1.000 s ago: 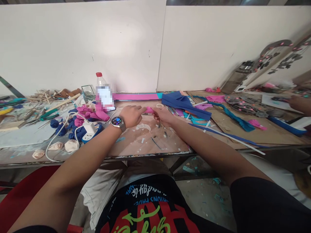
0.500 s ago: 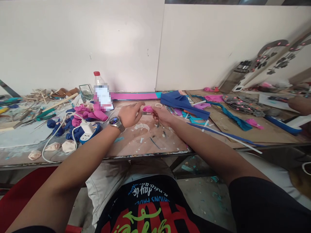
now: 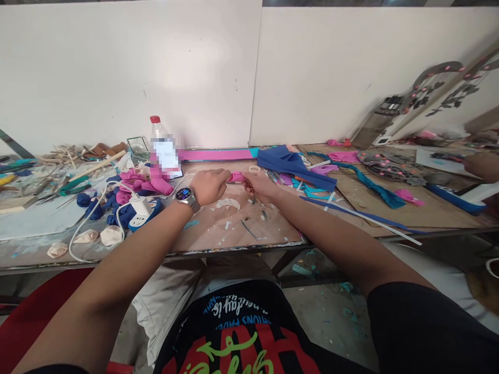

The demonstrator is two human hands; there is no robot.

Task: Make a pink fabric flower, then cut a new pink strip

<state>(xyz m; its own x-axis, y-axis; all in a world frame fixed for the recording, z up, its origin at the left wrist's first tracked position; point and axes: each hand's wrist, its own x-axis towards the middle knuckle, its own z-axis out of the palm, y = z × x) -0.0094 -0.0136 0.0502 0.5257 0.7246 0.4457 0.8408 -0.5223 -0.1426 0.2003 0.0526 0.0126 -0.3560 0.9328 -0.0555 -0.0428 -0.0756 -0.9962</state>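
Observation:
A small rolled pink fabric flower is held just above the table, between my two hands. My right hand pinches its right end, with thumb and fingers pressed together. At its left edge, the fingers of my left hand are closed on the pink fabric; a watch is on that wrist. My hands partly cover the flower. Just behind my right hand lies a roll of tape. Dark blue fabric pieces lie to the right of it.
At left, a power strip with a white cable sits among pink and blue bundles and cream rosettes. A phone leans on a red-capped bottle. Brown cardboard lies at right; another person's hand is at far right.
My left hand's fingers, raised and apart beside the pink flower before, have come down and closed on its left edge. My right hand keeps its pinch in nearly the same place.

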